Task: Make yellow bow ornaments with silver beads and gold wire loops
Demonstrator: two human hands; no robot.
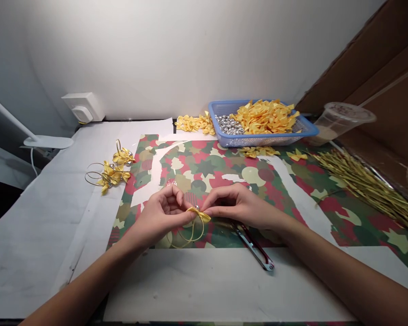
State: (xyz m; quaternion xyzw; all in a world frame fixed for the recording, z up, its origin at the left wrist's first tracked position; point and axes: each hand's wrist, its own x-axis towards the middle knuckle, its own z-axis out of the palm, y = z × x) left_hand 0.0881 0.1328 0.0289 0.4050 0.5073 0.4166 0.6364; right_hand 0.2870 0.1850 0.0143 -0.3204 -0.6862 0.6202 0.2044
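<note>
- Head cam view, and we've got both bare hands working close together over the middle of the desk
- Our left hand (pixel 163 213) is mostly curled, thumb and fingertips pinched in on a yellow ribbon bow (pixel 199 214)
- Our right hand (pixel 240 206) is nearly closed too, fingertips meeting the bow from the other side, though we can't tell exactly which bit each finger has hold of
- A small silver bead (pixel 197 207) sits at the top of the bow, and a thin gold wire ring (pixel 190 239) hangs below it, over the camouflage paper (pixel 197 167)
- Red-handled thread snips (pixel 253 246) lie just below our right hand, half on that paper
- Finished-looking bow and wire pieces (pixel 114 175) sit off to the left
- Up top, a blue mesh basket (pixel 313 131) holds loose bows (pixel 265 117) and silver beads (pixel 228 124)
- Risks from here: a slack pinch could let the tiny bead drop and roll, the springy ring could twist out of our fingers, and a careless elbow or reach could knock the snips off the paper edge
</note>
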